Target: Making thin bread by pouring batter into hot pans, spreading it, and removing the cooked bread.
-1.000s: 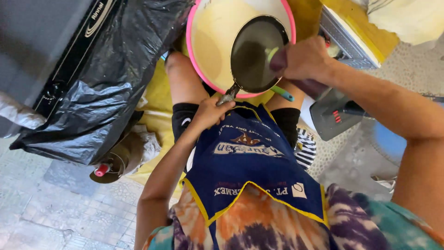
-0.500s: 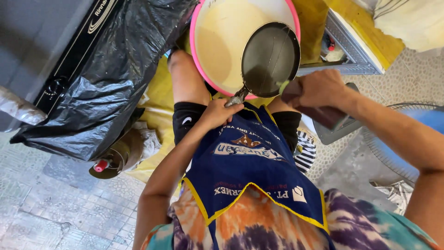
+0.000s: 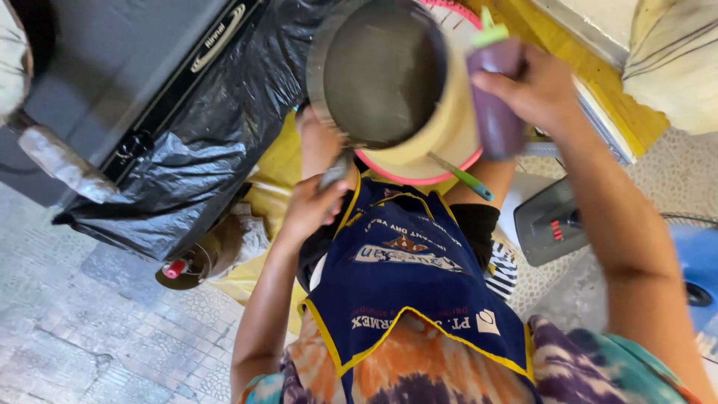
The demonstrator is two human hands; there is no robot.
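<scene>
My left hand (image 3: 313,209) grips the handle of a small dark frying pan (image 3: 381,71), held level over a pink-rimmed basin (image 3: 449,142) of pale batter. My right hand (image 3: 535,90) holds a purple cup (image 3: 495,97) with a green rim, raised beside the pan's right edge. A green-handled utensil (image 3: 464,178) leans on the basin's near rim. I wear a blue apron with yellow trim (image 3: 407,277) over a tie-dye shirt.
A stove wrapped in black plastic (image 3: 172,127) stands at the left. A gas cylinder top with a red knob (image 3: 179,265) sits below it. A grey appliance (image 3: 550,221) and a blue fan base (image 3: 699,262) lie at the right on patterned floor tiles.
The pan has moved up and left over the basin. My right hand has lifted the purple cup to the pan's edge.
</scene>
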